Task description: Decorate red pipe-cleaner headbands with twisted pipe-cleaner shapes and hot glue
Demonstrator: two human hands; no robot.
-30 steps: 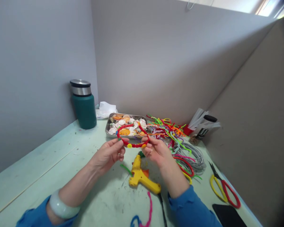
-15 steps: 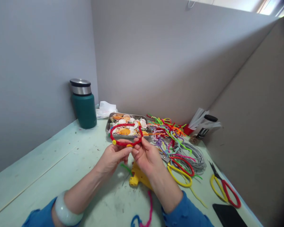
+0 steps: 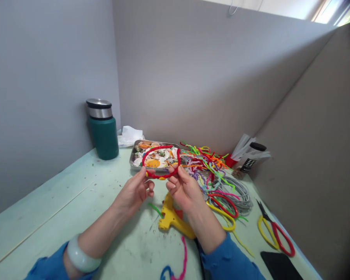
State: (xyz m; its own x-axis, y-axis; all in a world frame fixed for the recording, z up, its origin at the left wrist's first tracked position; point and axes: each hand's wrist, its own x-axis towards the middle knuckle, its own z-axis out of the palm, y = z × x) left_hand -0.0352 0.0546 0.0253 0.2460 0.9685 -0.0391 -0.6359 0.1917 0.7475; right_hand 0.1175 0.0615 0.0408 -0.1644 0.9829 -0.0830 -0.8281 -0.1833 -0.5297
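Note:
A red fuzzy pipe cleaner loop (image 3: 160, 176) with small yellow and orange pieces along its near side is held up over the table. My left hand (image 3: 136, 187) pinches its left side at a yellow piece. On the right side, my right hand (image 3: 184, 188) grips it between thumb and fingers. At the top right the loop has a gap between its ends. Behind it lies a metal tray (image 3: 132, 160) of shells and button-like bits. Below my hands is a yellow hot glue gun (image 3: 172, 217), partly hidden by my right wrist.
A green bottle (image 3: 103, 132) stands at the back left, beside white tissues (image 3: 130, 136). Colourful pipe cleaners (image 3: 207, 159), a grey wire coil (image 3: 242, 194) and two pairs of scissors (image 3: 275, 231) lie right. A black-lidded jar (image 3: 251, 157) stands by the wall; a black phone-like slab (image 3: 280, 266) lies in front.
The loop has moved slightly right and tilted. My left hand has shifted its grip from the front to the loop's left side, apart from my right hand. More of the glue gun shows.

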